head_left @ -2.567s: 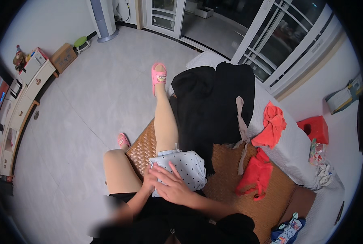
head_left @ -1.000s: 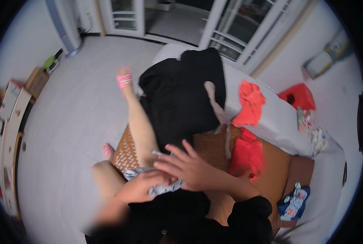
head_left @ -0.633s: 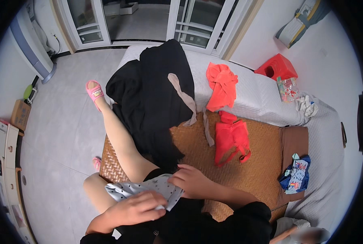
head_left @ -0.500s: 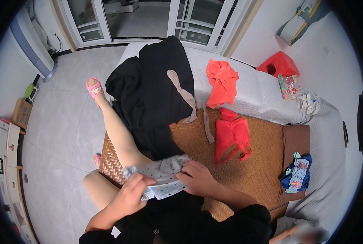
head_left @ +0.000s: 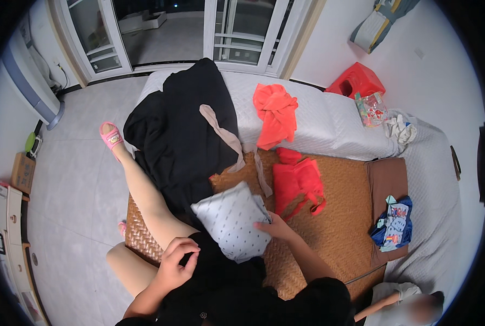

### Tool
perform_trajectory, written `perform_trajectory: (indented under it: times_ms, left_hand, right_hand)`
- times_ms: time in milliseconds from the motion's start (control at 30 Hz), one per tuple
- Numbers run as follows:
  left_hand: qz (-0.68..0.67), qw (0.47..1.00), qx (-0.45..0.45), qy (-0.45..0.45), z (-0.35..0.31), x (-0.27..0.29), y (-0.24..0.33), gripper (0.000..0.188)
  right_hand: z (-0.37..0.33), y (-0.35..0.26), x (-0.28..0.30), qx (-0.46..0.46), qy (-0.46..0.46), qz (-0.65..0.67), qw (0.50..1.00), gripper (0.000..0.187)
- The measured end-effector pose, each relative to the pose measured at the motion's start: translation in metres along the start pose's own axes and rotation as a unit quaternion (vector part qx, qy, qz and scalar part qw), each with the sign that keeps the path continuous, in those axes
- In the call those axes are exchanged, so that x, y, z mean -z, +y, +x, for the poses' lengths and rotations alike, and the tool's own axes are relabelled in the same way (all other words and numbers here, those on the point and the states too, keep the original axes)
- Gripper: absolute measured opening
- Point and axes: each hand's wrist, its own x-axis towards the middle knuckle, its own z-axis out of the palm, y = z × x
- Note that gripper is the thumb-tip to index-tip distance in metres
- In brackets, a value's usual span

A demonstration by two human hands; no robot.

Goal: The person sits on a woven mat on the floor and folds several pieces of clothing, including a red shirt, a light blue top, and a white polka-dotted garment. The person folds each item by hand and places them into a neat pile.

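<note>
A pale grey-blue piece of fabric with dark dots (head_left: 232,221), folded into a puffy bundle, is raised above my lap. My right hand (head_left: 277,227) grips its right edge, thumb on top and the other fingers hidden behind. To the left of the bundle, my left hand (head_left: 178,264) is apart from it, fingers curled with a gap to the thumb and nothing between them. Beyond the bundle lies a large black cloth (head_left: 180,130) with a beige strip of fabric (head_left: 221,130) across it. A red strappy garment (head_left: 298,185) rests on the woven mat (head_left: 343,204) to the right.
An orange-red cloth (head_left: 275,115) lies on the pale quilted cover (head_left: 325,114), near a red plastic stool (head_left: 356,80). At right, blue printed clothing (head_left: 395,224) sits on a brown cushion (head_left: 386,178). Another person (head_left: 392,299) is at the lower right. Drawers (head_left: 14,217) stand at left.
Both hands held the dotted fabric before. My left hand has let go and drawn back, while the right has swung the now-folded bundle up. The view has shifted slightly right.
</note>
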Motion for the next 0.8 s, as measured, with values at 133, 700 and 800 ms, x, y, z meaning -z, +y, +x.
perform_trajectory:
  times_ms: [133,700,800]
  left_hand:
    - [-0.008,0.997,0.028,-0.075,-0.008,0.001,-0.014,0.013]
    - [0.067,0.973,0.101,-0.198,-0.028,-0.004,-0.049,0.010]
    - [0.048,0.968,0.112,-0.220,-0.021,-0.003,-0.045,0.012]
  right_hand:
    - [0.052,0.081,0.032,-0.110,0.100,0.103,0.983,0.047]
    - [0.123,0.015,0.071,0.189,0.355,-0.358,0.843,0.027]
    - [0.176,0.009,0.066,0.136,0.460,-0.431,0.764,0.023]
